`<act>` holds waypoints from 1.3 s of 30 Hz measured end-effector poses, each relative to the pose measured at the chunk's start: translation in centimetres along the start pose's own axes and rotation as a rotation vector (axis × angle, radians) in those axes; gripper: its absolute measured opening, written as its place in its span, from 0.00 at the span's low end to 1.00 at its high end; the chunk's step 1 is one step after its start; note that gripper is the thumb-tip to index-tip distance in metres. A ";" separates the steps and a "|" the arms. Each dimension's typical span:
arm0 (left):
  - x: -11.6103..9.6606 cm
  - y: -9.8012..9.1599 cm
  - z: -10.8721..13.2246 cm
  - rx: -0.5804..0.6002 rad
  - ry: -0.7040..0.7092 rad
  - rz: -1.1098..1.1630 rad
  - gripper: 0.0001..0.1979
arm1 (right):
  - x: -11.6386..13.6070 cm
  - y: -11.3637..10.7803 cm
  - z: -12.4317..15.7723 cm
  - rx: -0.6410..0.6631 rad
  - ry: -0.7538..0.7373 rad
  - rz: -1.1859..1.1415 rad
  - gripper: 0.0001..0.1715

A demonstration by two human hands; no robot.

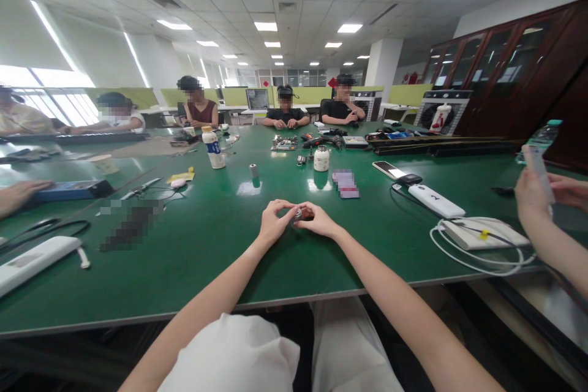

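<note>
Over the green table point(220, 275), my left hand point(275, 220) and my right hand point(318, 220) meet, fingers closed around a small grey metal cylinder point(297, 215). It stands upright between the fingertips, partly covered by them. Beyond my left hand, a similar grey cylinder point(254, 171) stands on the tabletop. A white jar point(321, 159) is farther off, with a small metal part point(301, 161) beside it. A phone-like pink item point(346, 184), partly blurred, lies past my right hand.
To the right are a white power bank point(436, 201), a phone point(388, 169) and a pale box point(487, 234) with a looped white cable. A bottle point(214, 148) stands at left; a white power strip point(39, 263) lies near the left edge. Other people sit around the table; one hand at right holds a phone.
</note>
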State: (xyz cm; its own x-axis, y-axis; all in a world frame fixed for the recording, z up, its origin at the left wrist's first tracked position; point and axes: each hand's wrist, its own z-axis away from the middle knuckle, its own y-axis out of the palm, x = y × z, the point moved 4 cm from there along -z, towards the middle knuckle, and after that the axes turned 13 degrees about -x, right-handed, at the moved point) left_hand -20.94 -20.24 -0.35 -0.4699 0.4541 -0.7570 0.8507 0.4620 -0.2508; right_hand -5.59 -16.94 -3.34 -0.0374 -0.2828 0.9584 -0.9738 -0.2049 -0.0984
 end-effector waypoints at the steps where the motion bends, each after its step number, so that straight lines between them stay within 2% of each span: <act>1: -0.1 -0.2 -0.1 -0.028 0.015 -0.015 0.09 | 0.0 0.0 0.0 0.001 -0.007 0.013 0.28; 5: 0.5 -1.0 -0.6 -0.137 0.042 -0.125 0.11 | 0.1 -0.1 0.2 0.010 -0.037 0.049 0.27; 7: 1.3 -1.3 -0.8 -0.155 0.034 -0.209 0.11 | 0.2 -0.1 0.2 0.012 -0.046 0.062 0.27; 11: 3.4 -1.2 -0.5 -0.057 -0.056 -0.418 0.07 | 0.1 -0.1 0.2 0.012 -0.047 0.083 0.26; 16: 4.0 -1.0 -0.1 -0.031 -0.015 -0.472 0.07 | 0.0 -0.1 0.1 0.014 -0.053 0.074 0.26; 21: 2.7 -1.2 -0.4 -0.073 -0.009 -0.423 0.06 | -0.1 -0.1 0.1 -0.010 -0.061 0.087 0.26; 25: -0.1 -1.3 -0.5 -0.162 0.107 -0.266 0.06 | -0.2 -0.1 0.1 -0.017 -0.064 0.087 0.26; 28: -1.5 -0.9 -0.2 -0.126 0.178 -0.197 0.07 | -0.2 -0.1 0.1 -0.010 -0.057 0.073 0.27; 32: -1.5 -0.4 0.2 -0.040 0.161 -0.183 0.06 | -0.3 -0.1 0.1 0.005 -0.047 0.068 0.27; 39: -1.1 -0.6 0.1 -0.054 0.140 -0.121 0.07 | -0.2 0.0 0.1 0.003 -0.054 0.068 0.26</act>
State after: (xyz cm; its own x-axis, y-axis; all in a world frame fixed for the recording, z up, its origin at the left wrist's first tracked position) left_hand -20.88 -21.14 0.56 -0.5997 0.4927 -0.6306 0.7735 0.5586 -0.2993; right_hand -5.55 -16.99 -3.61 -0.0913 -0.3460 0.9338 -0.9688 -0.1859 -0.1637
